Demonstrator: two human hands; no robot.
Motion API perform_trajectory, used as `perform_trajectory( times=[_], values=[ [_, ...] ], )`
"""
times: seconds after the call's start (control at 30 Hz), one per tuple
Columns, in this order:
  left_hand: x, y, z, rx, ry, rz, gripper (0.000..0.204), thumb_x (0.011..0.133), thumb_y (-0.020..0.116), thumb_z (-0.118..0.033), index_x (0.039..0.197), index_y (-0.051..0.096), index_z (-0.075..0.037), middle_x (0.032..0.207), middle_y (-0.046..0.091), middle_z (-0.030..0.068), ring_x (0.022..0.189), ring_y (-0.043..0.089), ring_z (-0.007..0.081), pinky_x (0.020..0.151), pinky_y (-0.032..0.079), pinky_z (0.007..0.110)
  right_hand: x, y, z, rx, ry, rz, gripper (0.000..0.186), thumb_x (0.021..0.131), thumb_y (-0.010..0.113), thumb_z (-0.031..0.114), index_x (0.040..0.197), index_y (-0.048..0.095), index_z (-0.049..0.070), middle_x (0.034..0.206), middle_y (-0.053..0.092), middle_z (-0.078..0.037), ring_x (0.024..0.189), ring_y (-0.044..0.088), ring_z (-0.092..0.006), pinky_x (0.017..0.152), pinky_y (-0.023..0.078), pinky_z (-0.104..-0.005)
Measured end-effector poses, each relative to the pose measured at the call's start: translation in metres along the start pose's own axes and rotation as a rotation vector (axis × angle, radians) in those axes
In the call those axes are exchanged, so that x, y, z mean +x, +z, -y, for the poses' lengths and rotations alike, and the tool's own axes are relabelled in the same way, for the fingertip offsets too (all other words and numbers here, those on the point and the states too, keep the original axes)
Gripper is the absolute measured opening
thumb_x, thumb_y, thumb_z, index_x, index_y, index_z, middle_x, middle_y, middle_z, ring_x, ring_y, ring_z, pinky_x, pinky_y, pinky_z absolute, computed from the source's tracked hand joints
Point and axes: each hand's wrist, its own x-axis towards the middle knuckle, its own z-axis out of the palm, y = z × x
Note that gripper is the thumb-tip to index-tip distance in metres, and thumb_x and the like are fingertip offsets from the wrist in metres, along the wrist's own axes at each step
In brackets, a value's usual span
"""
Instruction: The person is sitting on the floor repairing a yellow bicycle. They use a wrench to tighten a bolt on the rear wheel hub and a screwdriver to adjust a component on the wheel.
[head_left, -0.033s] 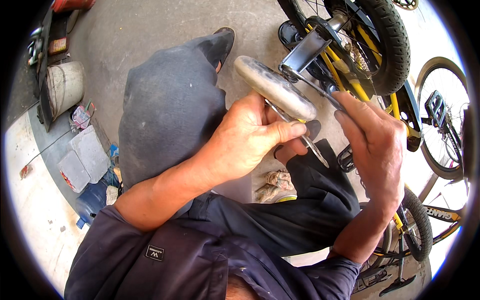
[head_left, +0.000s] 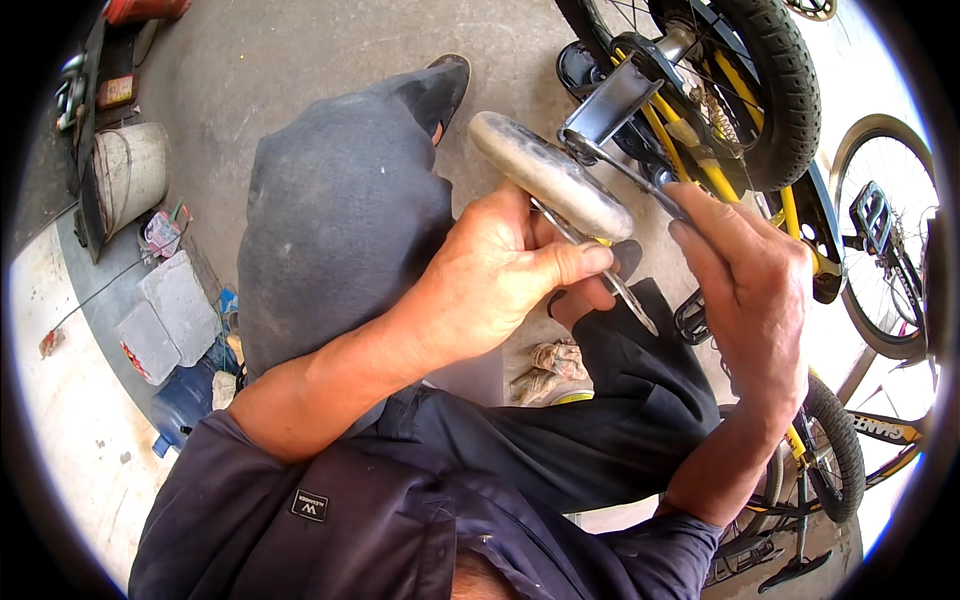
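Observation:
A small, scuffed white training wheel [head_left: 550, 172] is tilted in front of me, beside a grey metal bracket [head_left: 612, 98]. My left hand [head_left: 515, 265] is closed on a slim flat metal wrench [head_left: 636, 308] at the wheel's near side; its fingers also meet the wheel. In my right hand [head_left: 755, 265] is a second metal wrench [head_left: 640, 182], whose far end reaches the joint between wheel and bracket. That joint is partly hidden. The bracket overlaps a yellow and black bicycle [head_left: 716, 172]; whether it is fastened there I cannot tell.
More bicycles stand at right, one wheel [head_left: 845, 445] close to my right forearm. At left are a whitish bucket [head_left: 133, 175], grey blocks [head_left: 170, 310] and a blue water bottle [head_left: 185, 402]. Gloves [head_left: 552, 368] lie on the floor between my legs.

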Motion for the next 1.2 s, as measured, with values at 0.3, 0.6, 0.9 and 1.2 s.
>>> perform_trajectory(
  times=[0.3, 0.6, 0.9, 1.2],
  values=[
    [-0.004, -0.002, -0.008, 0.011, -0.077, 0.010, 0.028, 0.090, 0.062, -0.009, 0.114, 0.055, 0.003, 0.097, 0.066, 0.0146, 0.078, 0.068, 0.0213, 0.076, 0.054, 0.031, 0.006, 0.013, -0.016, 0.077, -0.016, 0.052, 0.022, 0.080, 0.064, 0.008, 0.101, 0.067, 0.005, 0.081, 0.064, -0.017, 0.077, 0.063, -0.0336, 0.067, 0.049, -0.0383],
    [-0.004, -0.003, -0.007, -0.051, -0.077, 0.044, 0.027, 0.090, 0.063, -0.011, 0.112, 0.056, 0.002, 0.096, 0.066, 0.0142, 0.079, 0.069, 0.0218, 0.077, 0.054, 0.032, 0.029, 0.051, -0.026, -0.086, 0.093, 0.201, 0.023, 0.083, 0.058, 0.007, 0.105, 0.066, 0.003, 0.093, 0.066, -0.019, 0.087, 0.063, -0.0353, 0.078, 0.048, -0.0403],
    [-0.004, -0.002, -0.010, -0.016, -0.072, 0.040, 0.025, 0.090, 0.062, -0.010, 0.110, 0.057, 0.002, 0.096, 0.066, 0.0144, 0.079, 0.069, 0.0228, 0.077, 0.054, 0.033, 0.011, 0.022, -0.030, 0.024, 0.214, -0.114, 0.018, 0.084, 0.060, 0.007, 0.100, 0.066, 0.002, 0.091, 0.066, -0.018, 0.085, 0.064, -0.0339, 0.076, 0.050, -0.0361],
    [-0.002, -0.003, -0.006, -0.012, -0.083, 0.023, 0.027, 0.089, 0.063, -0.010, 0.112, 0.056, 0.003, 0.097, 0.066, 0.0159, 0.078, 0.068, 0.0222, 0.077, 0.054, 0.032, 0.001, 0.007, -0.015, 0.068, 0.137, -0.076, 0.019, 0.082, 0.064, 0.007, 0.099, 0.067, 0.000, 0.087, 0.066, -0.017, 0.078, 0.064, -0.0321, 0.071, 0.049, -0.0350]
  ],
)
